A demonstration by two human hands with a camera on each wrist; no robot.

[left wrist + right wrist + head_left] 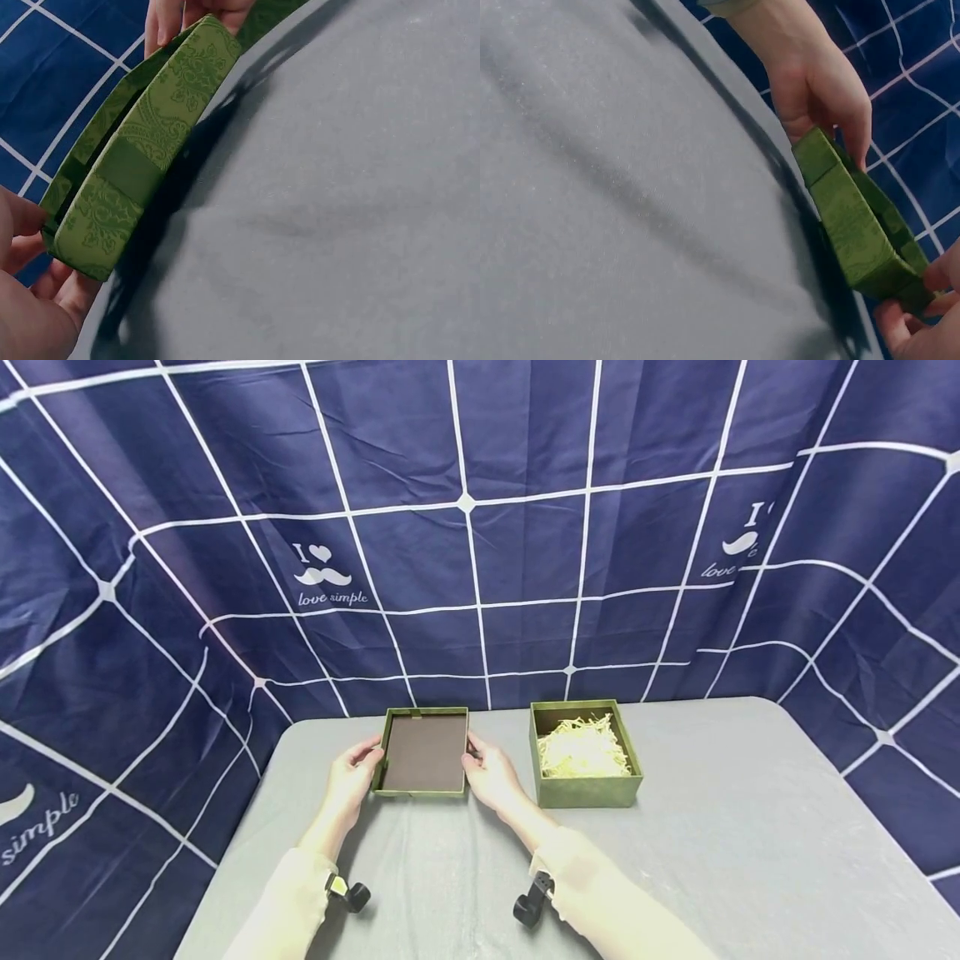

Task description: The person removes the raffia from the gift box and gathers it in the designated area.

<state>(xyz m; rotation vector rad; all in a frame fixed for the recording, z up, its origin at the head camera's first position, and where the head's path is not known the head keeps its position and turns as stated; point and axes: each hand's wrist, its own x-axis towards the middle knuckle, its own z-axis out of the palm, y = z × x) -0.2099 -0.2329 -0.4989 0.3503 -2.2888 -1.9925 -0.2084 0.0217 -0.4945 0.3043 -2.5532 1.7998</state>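
Observation:
A shallow square box lid (426,752), green patterned outside with a dark brown inside, is held between both hands with its hollow side up. My left hand (351,778) grips its left side, thumb on the rim and fingers beneath in the left wrist view. On the opposite side, my right hand (491,773) pinches the edge the same way. In the left wrist view the lid's near wall (169,97) shows a floral pattern. A dark shadow lies on the table under it.
To the right stands a deeper green box (588,793), open at the top, with pale yellow shredded paper (583,747) inside. A grey cloth covers the table (735,827). Dark blue curtains (525,552) with white lines hang behind and at both sides.

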